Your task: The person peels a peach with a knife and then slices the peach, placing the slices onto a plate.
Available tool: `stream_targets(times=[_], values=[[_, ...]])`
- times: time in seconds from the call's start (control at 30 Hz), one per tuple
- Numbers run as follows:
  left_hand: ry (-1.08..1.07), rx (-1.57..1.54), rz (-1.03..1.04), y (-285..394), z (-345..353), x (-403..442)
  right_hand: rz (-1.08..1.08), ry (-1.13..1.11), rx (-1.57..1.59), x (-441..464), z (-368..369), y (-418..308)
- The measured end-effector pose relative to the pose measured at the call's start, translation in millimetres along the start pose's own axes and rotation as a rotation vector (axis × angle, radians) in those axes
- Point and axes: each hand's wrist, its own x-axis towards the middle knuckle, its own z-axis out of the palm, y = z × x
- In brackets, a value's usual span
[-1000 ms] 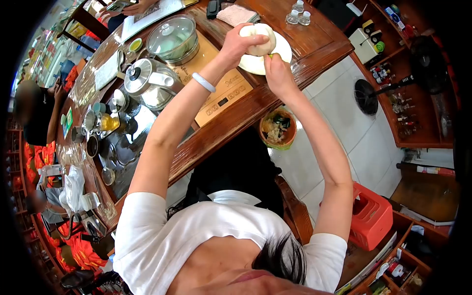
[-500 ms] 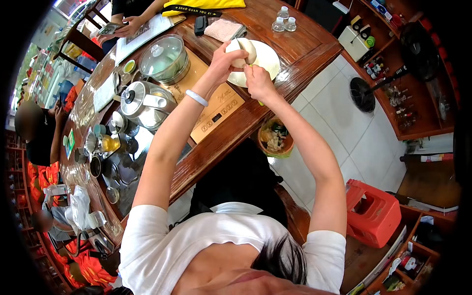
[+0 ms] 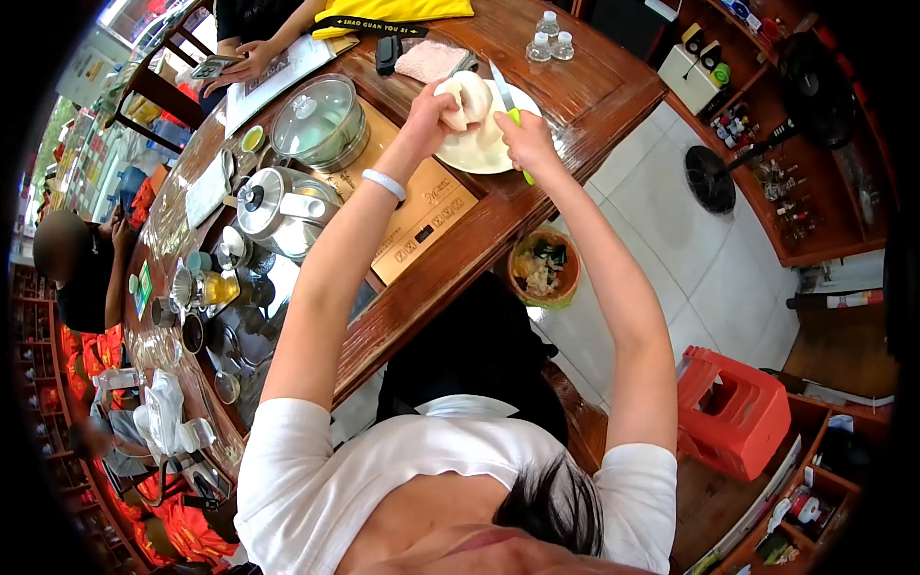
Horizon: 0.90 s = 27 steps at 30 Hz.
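Observation:
My left hand, with a pale bangle on its wrist, grips a white, rounded piece of food that shows a hollow or cut in its side. My right hand is closed round the green handle of a small knife, whose blade points up and away from me. Both hands are over a white plate near the table's right end. The knife blade is just right of the food, apart from it.
Left of the plate are a glass-lidded pot, a steel kettle and tea things. A pink cloth and small bottles lie beyond. Below the edge stands a scrap basket. Other people sit at the far and left sides.
The knife has come away from the white food and its blade now shows upright. The food is turned, with its opening showing. My right hand has moved slightly right.

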Motion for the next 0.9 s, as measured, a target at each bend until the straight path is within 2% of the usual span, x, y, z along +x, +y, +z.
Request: stream_targets(times=[0.03, 0.1, 0.13, 0.2, 0.23, 0.3, 0.37, 0.47, 0.53, 0.57, 0.6, 0.67, 0.7, 0.73, 0.77, 0.8, 0.83, 0.87, 0.9], values=[[0.019, 0.013, 0.007, -0.2, 1.1, 1.0, 0.009, 0.001, -0.001, 1.0, 0.7, 3.0], [0.058, 0.102, 0.044, -1.1, 3.4, 7.0, 0.076, -0.053, 0.301, 4.9, 7.0, 7.3], [0.102, 0.193, 0.087, 0.0, 5.2, 6.1, 0.072, -0.002, 0.304, 12.7, 12.3, 11.1], [0.147, 0.151, 0.104, 6.2, 12.2, 1.0, 0.032, 0.004, 0.203, 28.2, 20.3, 19.4], [0.174, 0.151, 0.100, 3.8, 9.1, 4.4, 0.096, -0.061, 0.332, 20.2, 18.2, 4.2], [0.207, 0.151, 0.099, 3.0, 3.7, 15.0, 0.093, -0.075, 0.345, 23.1, 17.7, -2.8], [0.264, 0.240, 0.233, -1.5, -0.4, 22.6, 0.095, -0.091, 0.352, 23.8, 14.3, -10.8], [0.268, 0.151, 0.311, 1.5, -5.5, 25.2, 0.053, -0.030, 0.387, 23.7, 7.3, -11.1], [0.214, 0.057, 0.302, 14.2, -0.4, 14.6, 0.100, 0.076, 0.260, 22.2, 0.2, -11.0], [0.212, -0.094, 0.214, 19.3, 1.1, 8.8, 0.029, 0.096, -0.059, 35.9, -4.0, 12.3], [0.208, -0.243, 0.122, 22.6, 2.2, 3.0, 0.027, 0.101, -0.060, 34.0, -9.0, 14.1], [0.170, -0.288, 0.099, 24.9, 4.0, -7.8, -0.273, 0.164, -0.084, 15.1, -16.5, 14.3], [0.142, -0.338, 0.076, 25.2, 5.0, -13.1, -0.139, 0.094, 0.038, -10.2, -20.2, -15.6], [0.116, -0.388, 0.053, 25.0, 7.2, -19.2, -0.147, 0.098, 0.037, -22.6, -19.8, -22.7], [0.146, -0.390, 0.054, 23.6, 12.7, -25.4, -0.133, 0.059, -0.139, -31.3, -19.9, -28.0], [0.086, -0.428, 0.047, 21.8, 13.9, -29.9, -0.118, 0.021, -0.315, -35.2, -20.9, -31.7], [0.075, -0.449, 0.030, 20.1, 15.6, -33.7, -0.261, 0.060, -0.405, -38.8, -15.0, -25.5], [0.064, -0.470, 0.016, 18.2, 18.0, -37.6, -0.150, 0.001, -0.401, -44.0, -12.6, -25.1], [0.052, -0.427, 0.027, 17.2, 22.0, -40.8, -0.213, 0.030, -0.314, -48.4, -7.4, -22.4]])
